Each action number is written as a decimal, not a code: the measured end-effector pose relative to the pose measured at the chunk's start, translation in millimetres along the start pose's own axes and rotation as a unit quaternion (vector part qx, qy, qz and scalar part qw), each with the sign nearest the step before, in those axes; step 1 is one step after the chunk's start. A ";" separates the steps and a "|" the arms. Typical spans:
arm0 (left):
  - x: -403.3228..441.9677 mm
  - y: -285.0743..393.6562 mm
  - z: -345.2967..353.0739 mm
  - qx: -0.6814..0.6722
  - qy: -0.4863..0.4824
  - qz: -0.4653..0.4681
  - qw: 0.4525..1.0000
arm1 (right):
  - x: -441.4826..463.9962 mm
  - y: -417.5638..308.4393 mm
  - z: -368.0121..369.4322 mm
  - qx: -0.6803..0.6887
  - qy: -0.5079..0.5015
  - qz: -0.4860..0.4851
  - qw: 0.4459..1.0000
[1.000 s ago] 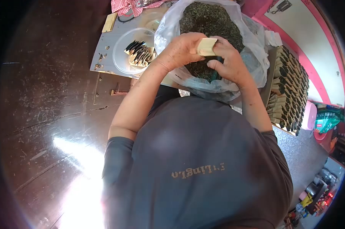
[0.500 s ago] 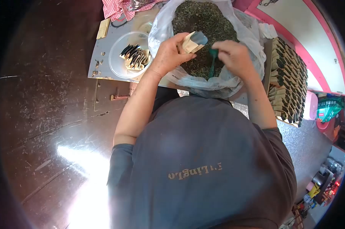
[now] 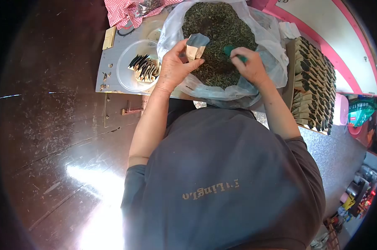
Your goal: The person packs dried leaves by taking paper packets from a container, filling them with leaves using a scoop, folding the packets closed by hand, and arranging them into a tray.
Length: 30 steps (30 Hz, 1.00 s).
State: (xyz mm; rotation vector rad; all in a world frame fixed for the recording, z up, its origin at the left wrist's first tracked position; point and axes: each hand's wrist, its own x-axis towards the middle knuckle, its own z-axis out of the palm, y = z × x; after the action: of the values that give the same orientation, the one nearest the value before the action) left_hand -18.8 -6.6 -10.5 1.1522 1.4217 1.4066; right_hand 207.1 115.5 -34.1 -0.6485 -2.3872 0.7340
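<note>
My left hand [image 3: 176, 66] is closed round a small kraft paper bag [image 3: 194, 51], its grey-lined mouth spread wide at the top. In my right hand [image 3: 251, 66] is a green scoop [image 3: 229, 50], gripped by its handle just above the dried leaves. A large heap of dark dried leaves [image 3: 215, 27] fills a clear plastic bag [image 3: 172, 31] beneath both hands. To the left, a round plastic tub [image 3: 122, 68] holds several small paper bags [image 3: 145, 68] with dark edges.
A cardboard box [image 3: 289, 75] packed with rows of similar paper bags [image 3: 315, 85] stands on the right. Checked red cloth [image 3: 121, 11] and a wooden block [image 3: 109, 38] lie at the table's left. Small bits [image 3: 105, 76] are scattered near the table edge.
My left hand has shifted slightly left and the paper bag now stands more upright. My right hand has taken hold of the green scoop, which was lying on the leaves.
</note>
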 end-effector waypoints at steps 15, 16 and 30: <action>5.9 -11.6 3.1 0.019 0.003 -0.004 1.000 | 17.5 1.3 -19.2 0.249 0.125 0.329 0.902; 6.1 -12.7 3.7 0.021 0.009 -0.003 1.000 | 17.1 2.8 -18.9 0.249 0.125 0.329 0.902; 6.4 -19.9 7.3 0.025 0.023 0.010 0.999 | 5.8 15.1 -1.9 0.070 0.201 0.167 0.963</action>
State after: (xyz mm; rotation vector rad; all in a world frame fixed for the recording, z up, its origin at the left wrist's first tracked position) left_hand -14.7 2.2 -30.4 1.1744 1.4888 1.4272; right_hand 208.2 130.6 -40.1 -1.0455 -1.8587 0.8117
